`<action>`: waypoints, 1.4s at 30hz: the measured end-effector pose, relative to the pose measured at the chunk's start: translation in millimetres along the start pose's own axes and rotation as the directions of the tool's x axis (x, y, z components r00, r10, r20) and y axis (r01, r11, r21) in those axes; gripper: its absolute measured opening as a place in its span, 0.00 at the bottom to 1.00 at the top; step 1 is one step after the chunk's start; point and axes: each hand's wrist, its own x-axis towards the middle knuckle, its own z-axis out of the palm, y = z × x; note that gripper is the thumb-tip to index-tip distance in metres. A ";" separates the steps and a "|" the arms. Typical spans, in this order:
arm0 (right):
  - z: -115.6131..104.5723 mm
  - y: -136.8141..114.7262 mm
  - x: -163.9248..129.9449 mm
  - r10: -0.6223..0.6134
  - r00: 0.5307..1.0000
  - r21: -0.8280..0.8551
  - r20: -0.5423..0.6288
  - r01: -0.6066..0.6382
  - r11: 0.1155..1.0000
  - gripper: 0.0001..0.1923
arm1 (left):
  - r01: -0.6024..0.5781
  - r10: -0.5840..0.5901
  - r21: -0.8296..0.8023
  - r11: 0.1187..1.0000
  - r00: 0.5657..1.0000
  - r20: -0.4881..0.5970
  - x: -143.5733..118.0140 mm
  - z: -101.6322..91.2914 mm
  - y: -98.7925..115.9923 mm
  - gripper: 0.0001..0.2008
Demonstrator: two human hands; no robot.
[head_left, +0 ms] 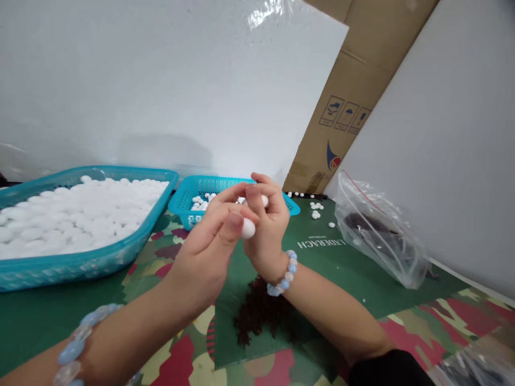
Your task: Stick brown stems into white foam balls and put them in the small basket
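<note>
Both hands [241, 225] pinch white ball [248, 229].

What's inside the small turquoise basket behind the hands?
A few white balls lie in the small basket. The left hand and right hand cover its middle and right part.

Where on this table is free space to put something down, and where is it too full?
Bare green mat lies between the right hand and the plastic bag. Also free: near edge beside the large tray. Crowded: small basket, scattered white pieces, dark fibre pile.
</note>
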 end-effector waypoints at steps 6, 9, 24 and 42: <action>-7.5 -3.1 6.9 -0.245 0.968 -0.108 0.059 0.251 0.962 0.08 | 0.074 -0.077 -0.151 0.986 0.997 -0.012 -2.1 4.2 5.3 0.11; -8.6 -1.2 14.9 -0.191 0.979 -0.060 0.074 0.195 0.979 0.09 | 0.165 -0.173 -0.186 0.969 0.984 -0.032 -1.2 6.1 3.8 0.11; -65.6 -3.6 40.7 0.724 0.169 -0.743 0.669 0.181 0.644 0.07 | 0.374 -0.455 -0.320 0.871 0.859 -0.235 28.9 -14.6 -24.1 0.06; -58.4 2.8 7.7 0.658 -0.009 -0.519 0.753 0.607 0.602 0.07 | 0.376 -0.471 -0.467 0.801 0.876 -0.103 28.3 -21.7 -28.2 0.03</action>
